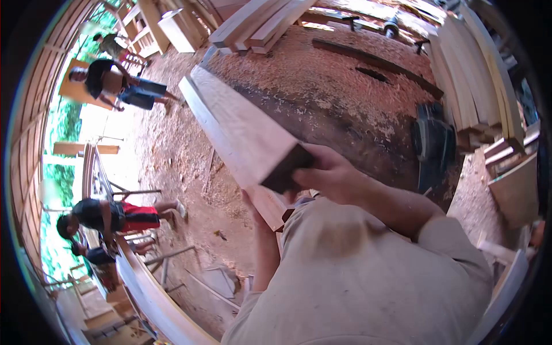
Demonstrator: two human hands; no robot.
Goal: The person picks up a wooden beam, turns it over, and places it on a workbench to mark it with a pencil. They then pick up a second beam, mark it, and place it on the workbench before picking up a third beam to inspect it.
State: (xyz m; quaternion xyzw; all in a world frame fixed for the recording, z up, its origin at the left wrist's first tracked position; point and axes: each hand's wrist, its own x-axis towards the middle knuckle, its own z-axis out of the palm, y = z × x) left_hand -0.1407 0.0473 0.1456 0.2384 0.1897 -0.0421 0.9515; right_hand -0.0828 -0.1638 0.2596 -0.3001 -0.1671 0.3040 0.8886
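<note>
A thick, squared wooden beam (pixel 247 118) slants away from my body, its dark end face towards me. My right hand (pixel 325 172) is closed round the near end, the thumb on top and fingers at the end face. Below it, a second wooden piece (pixel 269 208) reaches back to my shirt. My left hand (pixel 256 210) is pressed along the left side of this lower piece, its fingers partly hidden by the wood. Right of the beam, a dark teal power tool (pixel 434 141) rests near the shavings-covered surface.
Wood shavings (pixel 368 86) cover the ground ahead. Stacked planks (pixel 468 75) stand at the right, and more beams (pixel 259 26) lie at the far end. A dark bar (pixel 376 66) lies across the shavings. Several people stand at the left, one person (pixel 123 215) beside a long board (pixel 155 305).
</note>
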